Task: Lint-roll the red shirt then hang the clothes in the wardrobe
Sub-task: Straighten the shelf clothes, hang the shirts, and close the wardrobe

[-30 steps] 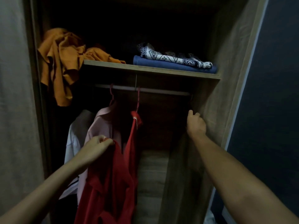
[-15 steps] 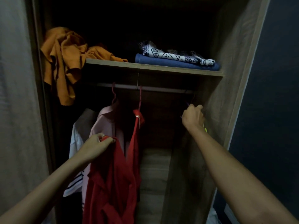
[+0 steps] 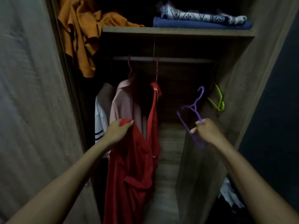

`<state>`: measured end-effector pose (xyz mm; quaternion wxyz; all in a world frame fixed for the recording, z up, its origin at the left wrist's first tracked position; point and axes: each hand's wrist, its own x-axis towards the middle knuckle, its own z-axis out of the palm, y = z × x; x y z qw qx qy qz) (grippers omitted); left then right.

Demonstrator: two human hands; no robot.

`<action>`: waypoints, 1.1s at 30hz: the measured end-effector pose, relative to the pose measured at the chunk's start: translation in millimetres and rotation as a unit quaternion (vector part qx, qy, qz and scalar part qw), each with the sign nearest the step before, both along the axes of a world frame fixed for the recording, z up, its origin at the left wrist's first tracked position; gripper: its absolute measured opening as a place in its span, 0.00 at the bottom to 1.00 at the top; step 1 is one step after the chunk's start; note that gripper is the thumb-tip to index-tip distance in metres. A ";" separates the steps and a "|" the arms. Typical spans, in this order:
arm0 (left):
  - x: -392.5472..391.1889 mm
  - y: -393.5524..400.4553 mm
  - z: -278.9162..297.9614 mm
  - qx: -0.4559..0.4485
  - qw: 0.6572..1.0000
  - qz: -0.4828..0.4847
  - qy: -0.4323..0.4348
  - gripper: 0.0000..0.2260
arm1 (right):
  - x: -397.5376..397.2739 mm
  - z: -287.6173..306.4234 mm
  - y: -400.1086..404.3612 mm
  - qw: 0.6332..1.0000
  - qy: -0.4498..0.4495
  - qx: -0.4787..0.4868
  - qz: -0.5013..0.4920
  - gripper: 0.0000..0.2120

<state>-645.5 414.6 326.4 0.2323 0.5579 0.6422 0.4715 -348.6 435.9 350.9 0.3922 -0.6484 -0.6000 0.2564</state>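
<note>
I stand at an open wardrobe. My left hand (image 3: 119, 129) grips the top edge of the red shirt (image 3: 132, 172), which hangs down in folds in front of the wardrobe's middle. A red strip of cloth rises from it to a red hanger (image 3: 156, 70) on the rail (image 3: 181, 59); I cannot tell whether it is the same garment. My right hand (image 3: 204, 129) holds a purple plastic hanger (image 3: 194, 109) by its lower part, hook up, well below the rail.
A pink shirt (image 3: 123, 101) and a white shirt (image 3: 100, 110) hang at the rail's left. A green hanger (image 3: 219, 101) dangles at its right end. The shelf (image 3: 178, 32) carries an orange cloth (image 3: 80, 29) and folded blue and patterned fabrics (image 3: 200, 21). Loose clothes (image 3: 229, 194) lie at lower right.
My right hand has come down and back from the rail's right end with the purple hanger in it. My left hand keeps its hold on the red shirt.
</note>
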 end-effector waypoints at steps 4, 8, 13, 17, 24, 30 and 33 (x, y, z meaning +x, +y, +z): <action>1.6 -4.2 -23.8 -0.018 1.000 -0.015 -0.006 0.16 | -7.9 -13.7 -50.1 0.959 0.242 -0.129 0.075 0.12; -0.9 -5.5 -45.7 -0.043 0.999 -0.012 0.014 0.19 | -10.2 -15.1 -86.3 0.881 0.408 -0.208 0.115 0.07; 2.0 -12.9 -69.1 -0.078 0.997 -0.010 0.021 0.18 | -21.1 -20.9 -124.3 0.767 0.540 -0.299 0.175 0.16; 10.3 -24.4 -73.5 -0.087 0.995 -0.025 0.052 0.17 | -37.2 -25.3 -146.6 0.723 0.580 -0.326 0.187 0.13; 15.1 -43.4 -68.6 -0.093 0.992 -0.034 0.071 0.17 | -75.8 -10.5 -167.2 0.669 0.621 -0.340 0.228 0.11; 6.0 -57.2 -60.7 -0.106 0.992 -0.063 0.032 0.19 | -106.5 -33.5 -144.0 0.705 0.628 -0.295 0.144 0.12; 9.0 -69.0 -51.3 -0.114 0.989 -0.092 0.008 0.20 | -125.6 -65.4 -119.4 0.671 0.679 -0.293 0.053 0.15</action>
